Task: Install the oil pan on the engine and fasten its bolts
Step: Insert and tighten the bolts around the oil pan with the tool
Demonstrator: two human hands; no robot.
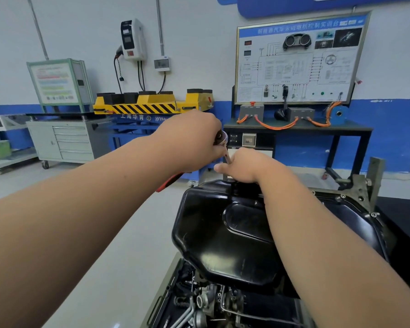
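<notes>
Workshop benches behind; oil pan lies crosswise on the engine. At its far edge, left hand grips the ratchet, and right hand pinches the near-upright extension.

oil pan: glossy black | ratchet handle: red | lift table: yellow-black stripes

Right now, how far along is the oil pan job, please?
Done: the black oil pan already sits on the engine, and bolts show in its right flange. In hand: the left hand grips the ratchet, and the right hand holds its extension bar at the far edge. Left: I cannot tell how many bolts remain or how tight they are.
</notes>
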